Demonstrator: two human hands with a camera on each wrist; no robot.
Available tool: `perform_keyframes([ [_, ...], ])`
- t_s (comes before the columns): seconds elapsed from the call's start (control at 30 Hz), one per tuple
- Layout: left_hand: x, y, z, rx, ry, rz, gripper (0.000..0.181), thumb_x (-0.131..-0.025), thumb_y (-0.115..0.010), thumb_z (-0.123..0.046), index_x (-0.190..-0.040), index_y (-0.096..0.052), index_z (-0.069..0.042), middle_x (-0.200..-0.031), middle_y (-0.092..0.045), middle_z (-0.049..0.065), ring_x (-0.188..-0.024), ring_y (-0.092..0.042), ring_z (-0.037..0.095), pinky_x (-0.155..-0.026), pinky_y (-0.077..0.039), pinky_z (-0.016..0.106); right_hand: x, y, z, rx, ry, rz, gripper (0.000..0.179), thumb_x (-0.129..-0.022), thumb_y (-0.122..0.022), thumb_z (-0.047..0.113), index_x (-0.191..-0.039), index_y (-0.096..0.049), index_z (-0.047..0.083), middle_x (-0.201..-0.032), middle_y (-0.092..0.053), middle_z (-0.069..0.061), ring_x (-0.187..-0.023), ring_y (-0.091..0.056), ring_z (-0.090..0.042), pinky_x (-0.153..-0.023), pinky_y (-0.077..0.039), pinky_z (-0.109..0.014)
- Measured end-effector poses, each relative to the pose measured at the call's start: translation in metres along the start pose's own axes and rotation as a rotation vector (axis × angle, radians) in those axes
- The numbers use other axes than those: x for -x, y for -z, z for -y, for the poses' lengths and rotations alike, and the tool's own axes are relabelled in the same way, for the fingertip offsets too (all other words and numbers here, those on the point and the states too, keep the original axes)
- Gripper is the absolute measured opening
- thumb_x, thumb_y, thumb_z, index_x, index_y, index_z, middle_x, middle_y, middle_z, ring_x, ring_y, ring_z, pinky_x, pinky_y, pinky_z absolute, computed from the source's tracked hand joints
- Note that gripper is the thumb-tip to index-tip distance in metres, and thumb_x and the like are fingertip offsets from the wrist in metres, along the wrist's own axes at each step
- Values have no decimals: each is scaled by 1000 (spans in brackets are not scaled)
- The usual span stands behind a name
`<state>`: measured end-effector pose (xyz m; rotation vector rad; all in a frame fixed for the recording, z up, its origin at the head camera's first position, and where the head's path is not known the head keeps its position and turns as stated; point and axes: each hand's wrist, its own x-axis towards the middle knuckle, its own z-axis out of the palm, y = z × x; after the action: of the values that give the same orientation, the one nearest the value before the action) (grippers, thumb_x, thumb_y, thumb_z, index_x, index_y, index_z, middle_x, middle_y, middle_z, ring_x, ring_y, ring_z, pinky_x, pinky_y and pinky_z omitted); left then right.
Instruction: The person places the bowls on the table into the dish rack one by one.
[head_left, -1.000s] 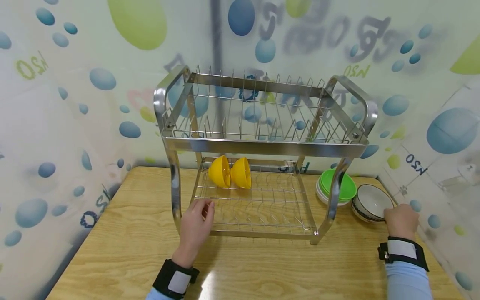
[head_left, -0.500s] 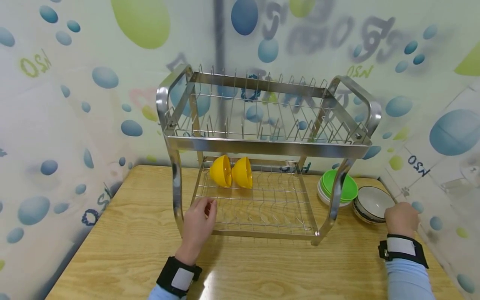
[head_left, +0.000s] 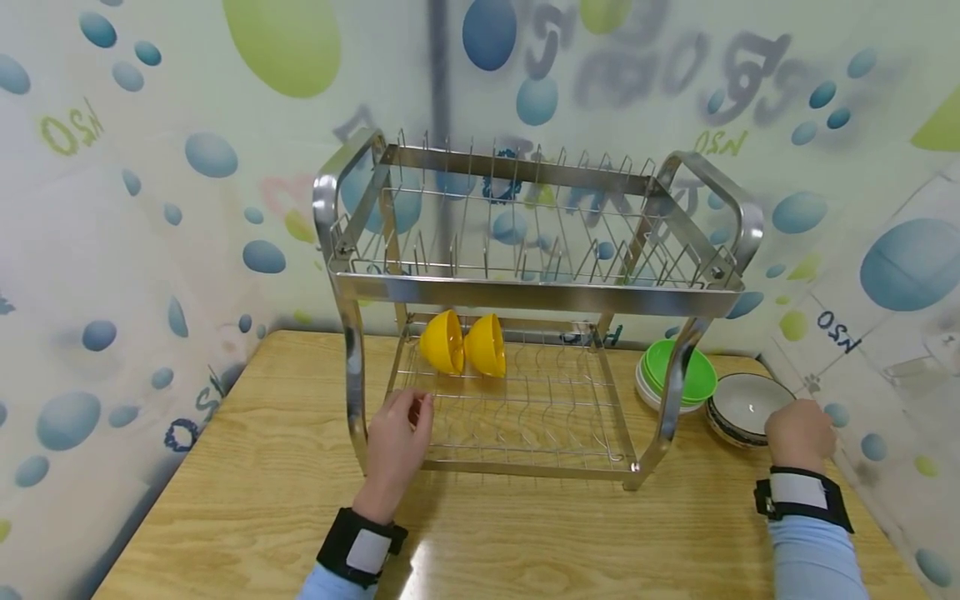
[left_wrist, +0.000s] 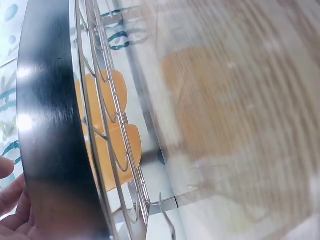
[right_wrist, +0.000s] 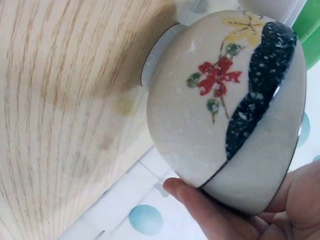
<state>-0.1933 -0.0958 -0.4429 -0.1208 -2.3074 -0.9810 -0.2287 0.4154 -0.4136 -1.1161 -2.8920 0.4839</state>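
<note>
A white bowl (head_left: 750, 402) with a dark rim stands on the table's right side. In the right wrist view the bowl (right_wrist: 210, 95) shows red and yellow flowers and a dark blue band. My right hand (head_left: 801, 435) pinches its rim between thumb and fingers. At the front left of the rack's lower tier, my left hand (head_left: 400, 437) hovers with loosely curled fingers and nothing in them. Whether it touches the metal rail (left_wrist: 57, 120) cannot be told. Two yellow bowls (head_left: 442, 342) lean on their sides in the lower tier, side by side.
A two-tier steel dish rack (head_left: 536, 292) stands mid-table against the patterned wall. Its right front leg partly hides green bowls (head_left: 696, 375) stacked with white ones. Thin wire dividers rise from both tiers. A wall closes off the table's right side.
The head view shifted slightly at first. My right hand has since moved slightly up and left at the bowl's rim. My left hand has risen a little. The yellow bowls stay put.
</note>
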Motion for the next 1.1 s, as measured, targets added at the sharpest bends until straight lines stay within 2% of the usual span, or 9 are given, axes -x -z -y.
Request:
perform_keyframes([
  [0.23, -2, 1, -1, -8, -7, -13, 14, -91, -63, -16, -86, -67, -4, -72, -59, 5, -59, -51, 11, -49, -42, 21, -2, 3, 5, 38, 11, -48, 30, -85, -40, -1, -101, -53, -24, -95, -58, -37, -80, -60, -42, -57, -48, -43],
  [0.33, -2, 0, -1, 1, -7, -8, 15, -91, -62, -17, -86, -67, -4, -72, -59, 5, -59, -51, 11, -49, -42, 21, -3, 4, 5, 36, 7, -61, 31, -86, -40, -1, -104, -51, -24, -98, -57, -38, -83, -59, -43, -61, -50, -45],
  [0.47, -3, 0, -1, 23, 4, -8, 14, -92, -62, -16, -86, -66, -4, -71, -58, 4, -59, -50, 11, -49, -41, 21, -1, 5, 5, -20, -1, -109, 37, -87, -39, -3, -117, -43, -24, -108, -52, -41, -96, -54, -48, -75, -50, -52],
  [0.7, -5, -4, 1, 37, 10, -12, 9, -90, -63, -13, -85, -66, -6, -72, -56, 3, -60, -49, 10, -49, -42, 21, 11, 8, 8, -196, 0, -217, 43, -90, -36, -5, -129, -32, -22, -117, -45, -46, -109, -46, -57, -92, -40, -61],
  [1.0, -9, -8, -3, 46, -11, -33, 12, -91, -61, -13, -85, -66, -5, -74, -58, 4, -62, -51, 11, -50, -43, 21, 36, 14, 10, -304, 12, -277, 47, -95, -28, -3, -140, -24, -13, -125, -42, -45, -112, -43, -60, -95, -37, -65],
  [1.1, -11, -10, -5, 41, -10, -33, 10, -91, -62, -12, -85, -67, -5, -73, -58, 4, -62, -51, 12, -51, -43, 22, 43, 16, 8, -325, 29, -291, 46, -95, -28, -1, -139, -24, -14, -122, -44, -45, -110, -43, -60, -90, -39, -65],
])
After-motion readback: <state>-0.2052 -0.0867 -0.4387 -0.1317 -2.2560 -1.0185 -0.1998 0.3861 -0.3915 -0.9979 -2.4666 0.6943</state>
